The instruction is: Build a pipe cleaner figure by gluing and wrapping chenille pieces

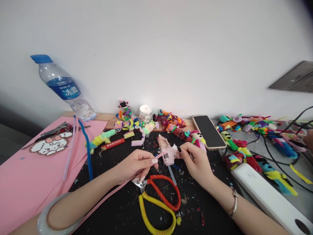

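Observation:
Between the thumb and fingers of my left hand [144,163] is the end of a long pink fuzzy strip [110,195], which trails back under my left forearm. This end reaches to the side of a small pale pink glue gun [170,155]. Its nozzle end is crusted with brownish residue, and a translucent glue stick [172,175] pokes out below. My right hand [195,161] grips the gun from the right, fingers closed, partly hiding its handle. Just below my hands lie scissors [178,195] with red and yellow handles, their blades partly under my left hand.
Pink sheets [85,130] lie left, near a tilted water bottle [63,88]. A white candle cup [145,113], phone [209,132] and several fuzzy dolls line the back. A long white device [269,199] and black cables [269,153] are right. Another person's hand [308,138] shows far right.

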Demonstrator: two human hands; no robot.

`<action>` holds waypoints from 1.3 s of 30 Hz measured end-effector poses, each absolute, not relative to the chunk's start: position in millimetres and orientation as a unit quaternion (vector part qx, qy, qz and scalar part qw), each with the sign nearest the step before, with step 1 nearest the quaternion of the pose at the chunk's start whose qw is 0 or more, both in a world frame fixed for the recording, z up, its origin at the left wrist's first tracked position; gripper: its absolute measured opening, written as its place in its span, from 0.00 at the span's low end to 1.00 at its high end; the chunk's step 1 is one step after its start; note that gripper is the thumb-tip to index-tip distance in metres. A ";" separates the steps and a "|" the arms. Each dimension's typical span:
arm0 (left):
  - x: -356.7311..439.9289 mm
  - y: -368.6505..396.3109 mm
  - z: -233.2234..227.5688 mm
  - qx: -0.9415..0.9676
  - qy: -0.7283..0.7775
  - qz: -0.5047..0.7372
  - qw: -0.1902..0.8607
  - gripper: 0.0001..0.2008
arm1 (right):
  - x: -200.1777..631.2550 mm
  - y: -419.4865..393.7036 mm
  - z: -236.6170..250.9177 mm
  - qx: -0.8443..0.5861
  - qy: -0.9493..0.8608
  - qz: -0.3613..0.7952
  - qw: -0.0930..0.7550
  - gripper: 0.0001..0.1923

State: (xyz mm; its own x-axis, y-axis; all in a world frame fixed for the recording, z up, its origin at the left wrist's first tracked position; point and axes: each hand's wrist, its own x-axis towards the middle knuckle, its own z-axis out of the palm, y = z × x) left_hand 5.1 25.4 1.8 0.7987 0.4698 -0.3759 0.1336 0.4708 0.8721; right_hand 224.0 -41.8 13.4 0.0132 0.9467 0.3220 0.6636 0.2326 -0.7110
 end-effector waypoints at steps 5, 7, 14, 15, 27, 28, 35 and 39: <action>5.2 25.9 -1.8 0.491 0.302 0.116 0.809 0.14 | 229.2 -37.2 13.4 -0.592 -0.662 0.171 0.428 0.07; 5.0 25.8 -2.0 0.491 0.306 0.119 0.807 0.14 | 231.1 -35.4 13.7 -0.609 -0.650 0.170 0.421 0.08; 4.2 25.4 -4.1 0.494 0.303 0.127 0.805 0.14 | 233.8 -32.3 17.1 -0.634 -0.655 0.159 0.379 0.13; 4.3 25.5 -4.3 0.495 0.303 0.127 0.804 0.14 | 234.0 -32.4 17.1 -0.633 -0.658 0.160 0.375 0.14; 7.3 23.5 0.8 0.474 0.314 0.156 0.808 0.13 | 233.7 -33.6 22.4 -0.628 -0.737 0.068 0.240 0.15; 7.4 23.4 1.4 0.474 0.316 0.158 0.807 0.12 | 231.8 -34.8 22.8 -0.629 -0.748 0.051 0.206 0.19; 9.9 23.1 1.6 0.477 0.326 0.209 0.789 0.10 | 226.6 -37.1 14.6 -0.630 -0.764 0.069 0.124 0.23; 12.0 22.3 -1.1 0.470 0.314 0.235 0.791 0.09 | 230.2 -32.4 8.0 -0.653 -0.728 0.109 0.177 0.16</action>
State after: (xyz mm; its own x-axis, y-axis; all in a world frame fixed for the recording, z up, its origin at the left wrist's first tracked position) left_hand 12.0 22.3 -1.1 0.6926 0.6668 -0.2751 -0.0776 0.4480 0.8906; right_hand 230.2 -32.4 8.0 -0.0848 0.9898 0.1147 0.9128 0.1233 -0.3894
